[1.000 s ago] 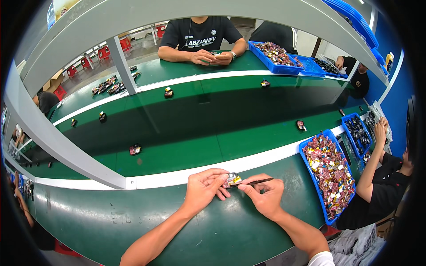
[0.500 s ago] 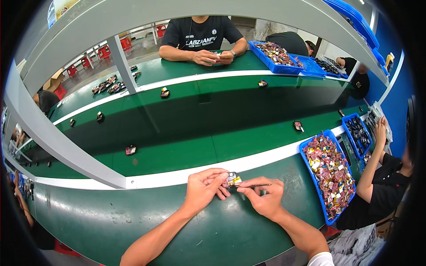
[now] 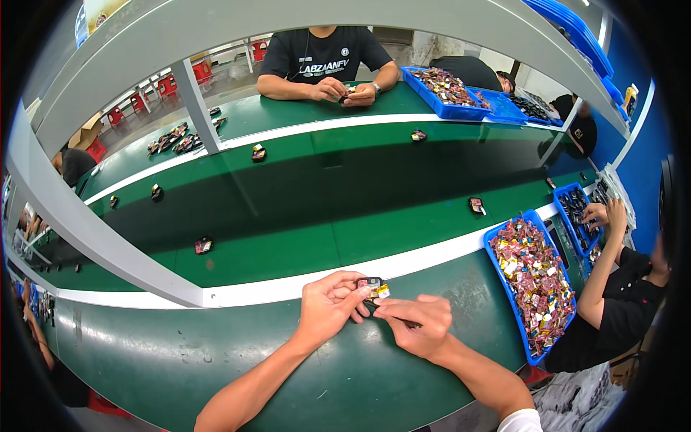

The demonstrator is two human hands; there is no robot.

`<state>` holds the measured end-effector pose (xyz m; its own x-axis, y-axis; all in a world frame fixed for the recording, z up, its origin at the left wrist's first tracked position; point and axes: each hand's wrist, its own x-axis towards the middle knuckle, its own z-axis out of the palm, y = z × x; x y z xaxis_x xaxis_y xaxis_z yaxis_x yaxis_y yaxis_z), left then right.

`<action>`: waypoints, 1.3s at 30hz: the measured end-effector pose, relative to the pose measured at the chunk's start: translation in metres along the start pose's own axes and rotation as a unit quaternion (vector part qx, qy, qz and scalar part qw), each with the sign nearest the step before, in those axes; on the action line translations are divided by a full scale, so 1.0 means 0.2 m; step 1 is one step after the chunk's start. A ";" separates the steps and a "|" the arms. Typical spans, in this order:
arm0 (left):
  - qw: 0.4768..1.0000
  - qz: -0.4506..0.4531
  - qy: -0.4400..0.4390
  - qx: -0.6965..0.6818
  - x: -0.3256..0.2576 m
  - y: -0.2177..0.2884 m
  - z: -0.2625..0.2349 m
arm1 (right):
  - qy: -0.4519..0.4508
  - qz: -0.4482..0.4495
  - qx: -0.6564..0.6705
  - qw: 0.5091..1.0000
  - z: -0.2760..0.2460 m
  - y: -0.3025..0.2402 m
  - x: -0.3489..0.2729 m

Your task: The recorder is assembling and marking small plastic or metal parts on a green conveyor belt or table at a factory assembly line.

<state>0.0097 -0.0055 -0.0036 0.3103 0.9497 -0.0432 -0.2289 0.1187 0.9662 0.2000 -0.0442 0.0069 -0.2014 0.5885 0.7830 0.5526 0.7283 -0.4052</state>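
My left hand [image 3: 324, 308] holds a small black electronic casing [image 3: 371, 283] between thumb and fingers, over the near green bench. Inside the casing show a reddish circuit board and a white-and-yellow part. Closed around a slim dark tool [image 3: 412, 324], my right hand [image 3: 423, 325] reaches in from the right, its fingertips at the casing's lower edge. The tool's working end is too small and covered to make out.
A blue tray [image 3: 497, 270] heaped with reddish circuit boards stands to my right. Beyond the white rail, several black casings such as one [image 3: 204, 245] lie on the green conveyor belt [image 3: 288, 248]. Grey frame bars [image 3: 108, 237] cross the left. Co-workers sit opposite and at right.
My right hand has moved slightly left and down, and the tool now points more steeply. The casing is tilted more openly to view. Pieces on the belt have shifted left.
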 end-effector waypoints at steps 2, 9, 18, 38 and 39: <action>1.000 0.001 0.006 0.002 0.00 -0.01 0.01 | -0.015 -0.018 -0.016 1.000 0.00 0.00 -0.01; 0.999 0.009 0.022 0.029 -0.01 -0.03 0.02 | -0.016 -0.027 -0.019 0.999 0.01 -0.01 -0.01; 0.990 0.046 0.117 0.062 0.15 0.04 -0.12 | 0.057 0.018 -0.003 0.998 -0.01 0.03 0.02; 0.904 0.058 -0.104 0.410 1.11 0.29 0.40 | 0.047 0.004 0.017 0.999 0.00 0.09 -0.07; 0.900 0.051 -0.137 0.411 1.18 0.28 0.45 | 0.043 0.003 0.023 0.999 0.01 0.08 -0.06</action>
<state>0.1531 0.1986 0.0628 0.5687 0.8224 0.0120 0.4557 -0.3272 0.8278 0.2100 -0.0395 -0.0093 -0.1270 0.5627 0.8169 0.5162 0.7407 -0.4300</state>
